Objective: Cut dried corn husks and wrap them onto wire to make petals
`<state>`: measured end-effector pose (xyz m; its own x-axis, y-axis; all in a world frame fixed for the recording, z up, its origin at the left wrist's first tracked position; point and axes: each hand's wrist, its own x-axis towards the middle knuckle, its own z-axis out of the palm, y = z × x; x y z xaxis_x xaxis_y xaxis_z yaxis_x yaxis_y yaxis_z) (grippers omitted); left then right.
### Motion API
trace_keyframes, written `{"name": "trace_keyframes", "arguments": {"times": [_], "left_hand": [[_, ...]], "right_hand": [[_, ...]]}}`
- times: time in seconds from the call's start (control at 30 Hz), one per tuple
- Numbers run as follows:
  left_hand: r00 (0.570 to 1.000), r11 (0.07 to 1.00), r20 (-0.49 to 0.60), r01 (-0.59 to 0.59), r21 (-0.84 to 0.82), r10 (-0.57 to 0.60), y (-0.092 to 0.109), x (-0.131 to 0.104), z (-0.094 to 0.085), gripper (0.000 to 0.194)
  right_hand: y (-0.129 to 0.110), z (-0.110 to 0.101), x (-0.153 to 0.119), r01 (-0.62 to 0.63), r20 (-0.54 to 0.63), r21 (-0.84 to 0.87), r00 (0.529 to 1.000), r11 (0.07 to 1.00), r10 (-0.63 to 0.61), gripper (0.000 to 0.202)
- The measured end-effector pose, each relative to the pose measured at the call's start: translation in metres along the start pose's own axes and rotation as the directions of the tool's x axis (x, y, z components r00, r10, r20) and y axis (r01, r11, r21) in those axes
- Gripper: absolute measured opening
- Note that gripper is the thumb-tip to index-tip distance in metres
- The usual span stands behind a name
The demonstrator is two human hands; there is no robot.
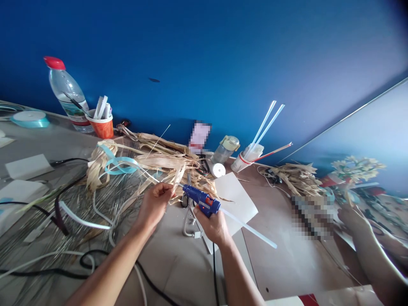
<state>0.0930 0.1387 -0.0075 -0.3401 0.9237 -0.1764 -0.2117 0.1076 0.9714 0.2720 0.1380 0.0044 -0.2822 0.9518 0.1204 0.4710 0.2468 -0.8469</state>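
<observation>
My right hand (213, 224) is wrapped round the handle of a blue hot glue gun (198, 196). Out of the gun's back end sticks a long clear glue stick (251, 230); its nozzle points left, close to my left fingertips. My left hand (158, 201) is closed in a pinch on a pale strip of dried corn husk (179, 175), which stands up from the fingers. Whether the fingers also grip a thin wire is too small to tell. Behind both hands lies a heap of dried husks (165, 160) with a light blue ribbon (123, 165) across its left side.
Thin metal wires (73, 212) and cables cover the left of the table. Along the wall stand a water bottle (68, 91), an orange cup (102, 127), a jar (225, 148) and a cup with glue sticks (244, 160). White paper (236, 199) lies right; another person's hand (353, 219) works far right.
</observation>
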Motion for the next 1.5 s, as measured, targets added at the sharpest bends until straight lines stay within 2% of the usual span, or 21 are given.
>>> {"name": "trace_keyframes", "arguments": {"times": [0.17, 0.33, 0.5, 0.63, 0.8, 0.97, 1.13, 1.27, 1.5], "left_hand": [[1.0, 1.0, 0.003, 0.021, -0.012, -0.021, -0.0012, -0.0005, -0.0004, 0.018], [1.0, 1.0, 0.022, 0.007, -0.027, -0.006, -0.0011, -0.0011, -0.0007, 0.019], [1.0, 1.0, 0.019, 0.024, -0.015, -0.023, -0.0014, -0.0003, -0.0006, 0.022], [1.0, 1.0, 0.027, 0.015, -0.027, -0.015, -0.0004, -0.0006, -0.0002, 0.02], [1.0, 1.0, 0.02, 0.011, -0.021, -0.011, 0.0003, -0.0014, 0.0003, 0.018], [0.999, 1.0, 0.036, -0.003, -0.014, 0.003, -0.0018, -0.0005, -0.0002, 0.02], [1.0, 1.0, 0.03, 0.003, -0.021, -0.003, -0.0032, -0.0001, -0.001, 0.021], [0.999, 1.0, 0.035, 0.017, -0.004, -0.016, -0.0061, 0.0011, -0.001, 0.019], [1.0, 1.0, 0.003, -0.016, 0.013, 0.016, -0.0064, 0.0029, -0.0013, 0.018]], "right_hand": [[-0.0013, -0.0002, -0.0005, -0.043, 0.043, 0.009, 0.998, 0.999, 0.043, 0.012], [-0.0002, 0.0005, -0.0006, -0.046, 0.005, 0.005, 0.999, 0.999, 0.046, 0.015], [0.0024, 0.0007, -0.0007, -0.054, 0.032, 0.004, 0.998, 0.999, 0.053, 0.013], [0.0015, -0.0009, 0.0, -0.05, -0.011, -0.035, 0.999, 0.998, 0.05, 0.015], [-0.0009, -0.0025, -0.0015, -0.046, 0.026, -0.026, 0.999, 0.999, 0.047, 0.014], [-0.0015, -0.0016, -0.0014, -0.038, -0.035, -0.063, 0.999, 0.997, 0.036, 0.016], [-0.0001, -0.0011, -0.0018, -0.03, 0.006, -0.053, 1.0, 0.998, 0.031, 0.013], [-0.0003, -0.0011, -0.002, -0.025, -0.038, -0.054, 0.999, 0.998, 0.023, 0.013], [0.0017, -0.0015, -0.0036, -0.018, 0.011, -0.07, 1.0, 0.997, 0.019, 0.011]]}}
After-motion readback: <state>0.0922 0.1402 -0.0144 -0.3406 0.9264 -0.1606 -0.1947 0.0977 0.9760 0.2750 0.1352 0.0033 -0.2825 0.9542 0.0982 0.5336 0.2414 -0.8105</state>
